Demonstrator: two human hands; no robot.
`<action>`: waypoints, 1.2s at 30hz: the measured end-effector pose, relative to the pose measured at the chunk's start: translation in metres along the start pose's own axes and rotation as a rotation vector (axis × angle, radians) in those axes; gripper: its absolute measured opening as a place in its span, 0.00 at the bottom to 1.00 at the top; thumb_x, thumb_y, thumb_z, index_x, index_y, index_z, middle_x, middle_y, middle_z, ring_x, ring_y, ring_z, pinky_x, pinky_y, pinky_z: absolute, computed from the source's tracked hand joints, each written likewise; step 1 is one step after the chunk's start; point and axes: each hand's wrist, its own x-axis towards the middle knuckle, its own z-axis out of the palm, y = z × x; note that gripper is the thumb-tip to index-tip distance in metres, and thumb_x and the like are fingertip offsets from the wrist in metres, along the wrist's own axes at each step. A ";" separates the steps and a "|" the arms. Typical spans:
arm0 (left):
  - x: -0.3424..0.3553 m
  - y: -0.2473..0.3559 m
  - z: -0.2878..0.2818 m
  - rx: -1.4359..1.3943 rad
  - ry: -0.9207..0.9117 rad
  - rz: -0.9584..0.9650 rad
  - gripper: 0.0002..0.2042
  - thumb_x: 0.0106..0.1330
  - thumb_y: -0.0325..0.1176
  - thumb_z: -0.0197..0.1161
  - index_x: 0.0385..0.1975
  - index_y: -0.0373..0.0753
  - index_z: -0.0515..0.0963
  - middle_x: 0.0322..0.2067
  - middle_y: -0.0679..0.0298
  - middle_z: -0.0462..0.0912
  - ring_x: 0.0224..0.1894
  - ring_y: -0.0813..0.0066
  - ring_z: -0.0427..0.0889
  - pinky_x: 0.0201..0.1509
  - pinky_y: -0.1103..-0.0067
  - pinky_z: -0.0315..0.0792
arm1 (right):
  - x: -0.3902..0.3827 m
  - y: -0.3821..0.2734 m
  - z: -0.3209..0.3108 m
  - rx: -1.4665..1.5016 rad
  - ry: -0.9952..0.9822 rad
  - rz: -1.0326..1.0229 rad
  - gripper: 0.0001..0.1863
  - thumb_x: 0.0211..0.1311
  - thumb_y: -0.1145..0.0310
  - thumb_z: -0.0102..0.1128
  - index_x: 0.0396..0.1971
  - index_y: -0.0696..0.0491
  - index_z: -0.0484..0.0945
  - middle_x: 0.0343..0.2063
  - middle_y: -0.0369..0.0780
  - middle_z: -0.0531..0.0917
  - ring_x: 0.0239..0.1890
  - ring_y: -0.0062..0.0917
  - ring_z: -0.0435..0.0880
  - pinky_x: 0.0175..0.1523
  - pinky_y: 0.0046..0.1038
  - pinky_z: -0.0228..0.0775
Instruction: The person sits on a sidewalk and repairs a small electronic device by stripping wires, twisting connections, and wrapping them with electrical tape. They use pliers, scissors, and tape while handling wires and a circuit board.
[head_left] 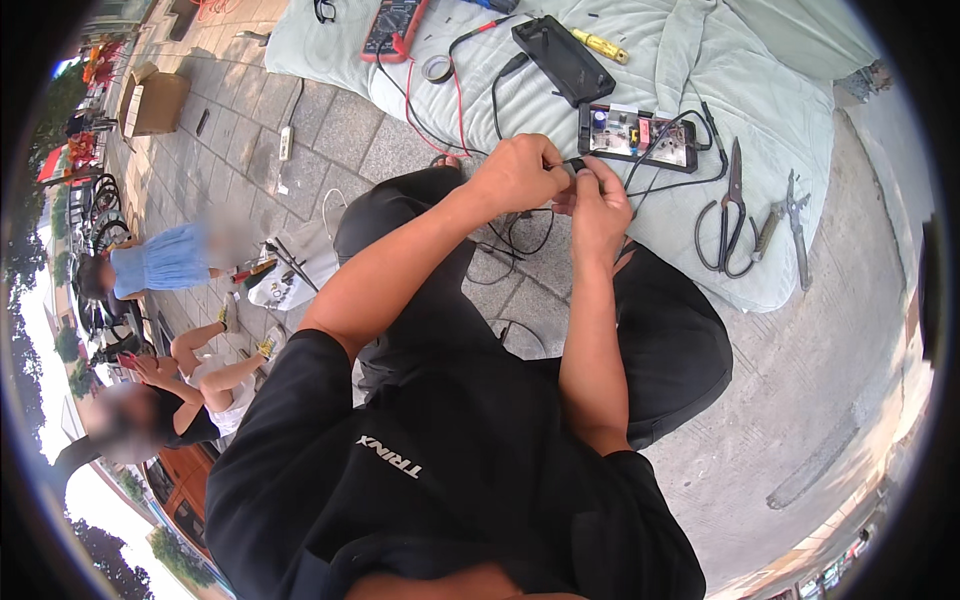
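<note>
Left hand (pixel 520 177) and right hand (pixel 602 205) pinch a black cable (pixel 577 163) near the exposed circuit board (pixel 655 146); cable handling appears in progress; the next move likely requires steady fingertip control.

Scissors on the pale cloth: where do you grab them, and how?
By the handle loops, I'd say, reaching in from the near side with the right hand. The scissors lie with their loops toward the person and their pointed blades facing away, so fingers should stay off the tip.
</note>
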 end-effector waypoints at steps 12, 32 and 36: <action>-0.011 -0.011 0.003 -0.227 0.048 0.086 0.11 0.66 0.33 0.68 0.41 0.32 0.85 0.30 0.62 0.88 0.30 0.78 0.84 0.38 0.77 0.78 | -0.030 -0.020 -0.005 -0.503 0.202 -0.161 0.13 0.73 0.67 0.61 0.48 0.61 0.80 0.24 0.35 0.83 0.27 0.18 0.82 0.34 0.21 0.70; -0.014 -0.012 0.013 -0.074 0.179 0.343 0.10 0.71 0.32 0.64 0.41 0.29 0.84 0.33 0.51 0.88 0.32 0.59 0.90 0.37 0.70 0.82 | 0.016 -0.010 -0.011 0.508 -0.241 0.435 0.10 0.72 0.64 0.64 0.39 0.56 0.82 0.21 0.31 0.72 0.17 0.17 0.66 0.21 0.23 0.54; -0.008 -0.013 0.016 -0.461 0.012 0.031 0.13 0.74 0.34 0.61 0.40 0.26 0.83 0.28 0.57 0.87 0.25 0.71 0.87 0.30 0.76 0.79 | 0.018 -0.004 -0.005 0.479 -0.170 0.393 0.11 0.71 0.65 0.65 0.40 0.59 0.83 0.22 0.32 0.73 0.17 0.17 0.67 0.21 0.23 0.56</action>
